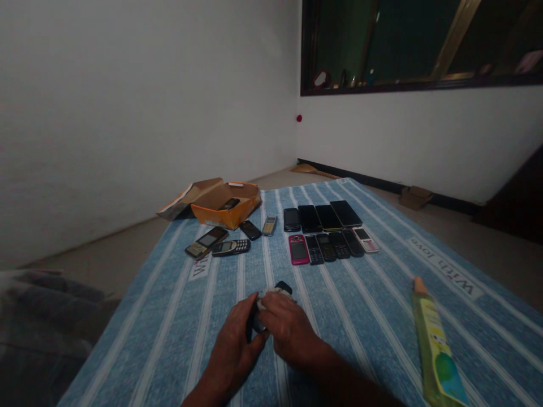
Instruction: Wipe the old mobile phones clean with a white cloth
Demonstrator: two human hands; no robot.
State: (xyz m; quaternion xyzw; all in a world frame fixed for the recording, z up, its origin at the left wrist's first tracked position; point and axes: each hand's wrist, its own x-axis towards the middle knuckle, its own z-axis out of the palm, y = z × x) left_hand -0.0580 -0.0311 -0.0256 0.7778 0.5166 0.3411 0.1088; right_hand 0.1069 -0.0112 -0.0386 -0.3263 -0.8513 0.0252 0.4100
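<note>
My left hand (237, 336) is wrapped round the side of a dark mobile phone (283, 287), just above the striped blue cloth (169, 362). My right hand (288, 328) presses a crumpled whitish cloth (265, 294) onto the phone. Most of the phone is hidden under my fingers; its black far end sticks out beyond them. Ahead, two rows of phones lie side by side, among them a pink phone (299, 250) and a white phone (366, 239). To the left several more lie loosely, including a keypad phone (231, 247).
An open orange cardboard box (224, 217) with a phone inside stands at the far left. On the right lies a yellow-green bottle (436, 350) with a peach-coloured cap. Behind are white walls, a dark-framed window (403, 87) and a cardboard piece (416, 196) on the floor.
</note>
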